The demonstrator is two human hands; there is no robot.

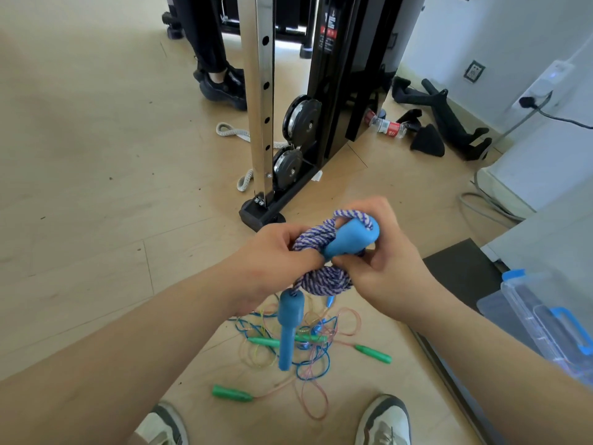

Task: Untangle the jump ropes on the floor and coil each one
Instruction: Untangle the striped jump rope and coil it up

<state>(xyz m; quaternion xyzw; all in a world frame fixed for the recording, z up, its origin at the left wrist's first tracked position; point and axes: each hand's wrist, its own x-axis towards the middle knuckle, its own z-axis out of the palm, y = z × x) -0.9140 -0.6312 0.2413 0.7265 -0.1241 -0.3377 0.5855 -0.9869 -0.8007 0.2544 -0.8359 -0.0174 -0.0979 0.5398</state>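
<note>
Found at frame centre, held clear of the floor: purple-and-white braided rope, already wound into a bundle. Gripped on its 9 o'clock side by the left hand, fingers curled round the strands. Pinched on its 3 o'clock side by the right hand, thumb and fingers closed on the upper blue handle. Tucked through the bundle or merely laid against it: not certain, fingers in the way. Dangling at 6 o'clock of the bundle: second blue handle.

Handling, as judged: soft, limp, light, with a grippy braid; liable to slacken if released. Best held across the middle of the bundle, with the rigid handles used to lock the ends.

Lying at 6 o'clock below the hands: tangle of thin cords, blue, pink and yellowish, with green handles. Judged slick, springy and prone to snagging; best taken by a handle and drawn out one cord at a time. Not yet sorted.

Surface: pale wood-look floor, smooth, a few dark specks. At 12 o'clock, cable machine with a steel upright. At 1 o'clock, plastic bottle lying on its side. At 4 o'clock, clear bin with blue clips, beside a black mat. At 11 o'clock, another person's dark shoe.
</note>
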